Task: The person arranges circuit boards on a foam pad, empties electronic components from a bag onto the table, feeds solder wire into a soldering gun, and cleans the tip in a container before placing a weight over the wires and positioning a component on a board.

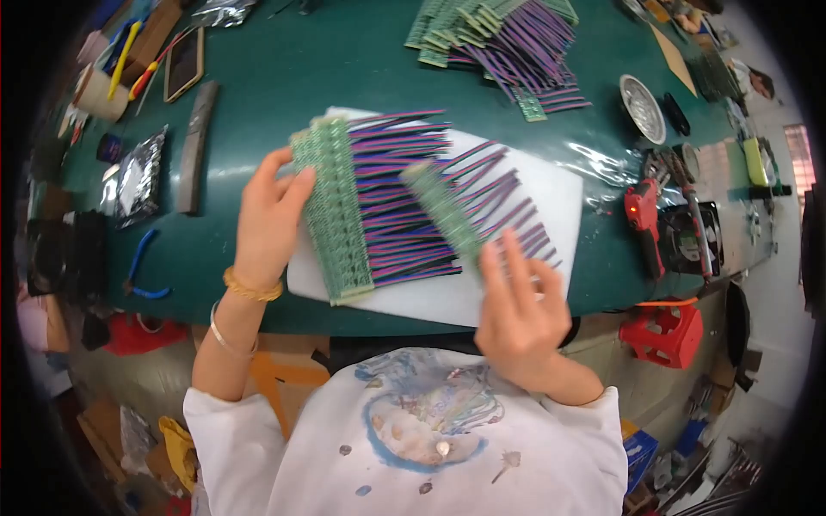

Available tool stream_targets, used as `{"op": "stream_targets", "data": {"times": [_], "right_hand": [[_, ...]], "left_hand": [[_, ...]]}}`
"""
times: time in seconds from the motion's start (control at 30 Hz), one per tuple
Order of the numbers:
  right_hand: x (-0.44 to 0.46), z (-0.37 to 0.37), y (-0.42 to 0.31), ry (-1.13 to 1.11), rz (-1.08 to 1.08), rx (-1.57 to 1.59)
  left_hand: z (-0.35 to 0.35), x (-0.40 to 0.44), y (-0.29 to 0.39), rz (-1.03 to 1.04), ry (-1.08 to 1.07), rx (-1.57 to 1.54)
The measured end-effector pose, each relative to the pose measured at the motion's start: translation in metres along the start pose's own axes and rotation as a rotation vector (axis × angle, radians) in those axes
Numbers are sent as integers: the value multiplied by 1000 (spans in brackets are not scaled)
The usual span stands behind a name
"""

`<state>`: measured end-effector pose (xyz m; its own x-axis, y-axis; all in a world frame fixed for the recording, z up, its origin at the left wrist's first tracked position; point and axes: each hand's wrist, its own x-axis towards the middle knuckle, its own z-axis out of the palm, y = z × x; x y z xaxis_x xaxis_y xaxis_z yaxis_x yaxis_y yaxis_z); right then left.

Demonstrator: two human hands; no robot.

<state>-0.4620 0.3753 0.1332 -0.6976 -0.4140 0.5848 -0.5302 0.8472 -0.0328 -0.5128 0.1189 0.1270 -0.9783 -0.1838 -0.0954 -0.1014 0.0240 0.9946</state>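
A stack of green circuit boards point(335, 211) with purple, blue and black wires point(404, 202) lies on a white sheet point(413, 303). My left hand point(277, 206) grips the upper left edge of this stack, thumb on top. To its right, my right hand point(520, 314) holds the lower end of a separate green board strip point(443, 206), which is blurred and tilted. Pink and dark wires point(516, 202) fan out from that strip toward the right, and its upper end overlaps the wires of the stack.
More wired boards point(516, 43) are piled at the top of the green table point(301, 52). A metal bar point(198, 146), a phone point(184, 64) and a silver bag point(142, 176) lie left. A metal dish point(642, 109) and a red tool point(644, 224) are right.
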Motion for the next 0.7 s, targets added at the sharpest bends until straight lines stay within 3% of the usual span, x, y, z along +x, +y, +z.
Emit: {"op": "stream_targets", "data": {"times": [0.23,0.37,0.57,0.63,0.7], "right_hand": [[-23,2,69,-180,-38,55],[-23,-7,103,-103,35,72],[6,-42,73,132,202,88],[11,-50,71,128,206,69],[11,-57,65,113,368,91]], "left_hand": [[25,-34,-7,-256,-103,-188],[62,-39,-7,-293,-188,-297],[66,-27,10,-185,-195,-393],[58,-23,14,-131,-210,-339],[53,-21,19,-127,-214,-332]]}}
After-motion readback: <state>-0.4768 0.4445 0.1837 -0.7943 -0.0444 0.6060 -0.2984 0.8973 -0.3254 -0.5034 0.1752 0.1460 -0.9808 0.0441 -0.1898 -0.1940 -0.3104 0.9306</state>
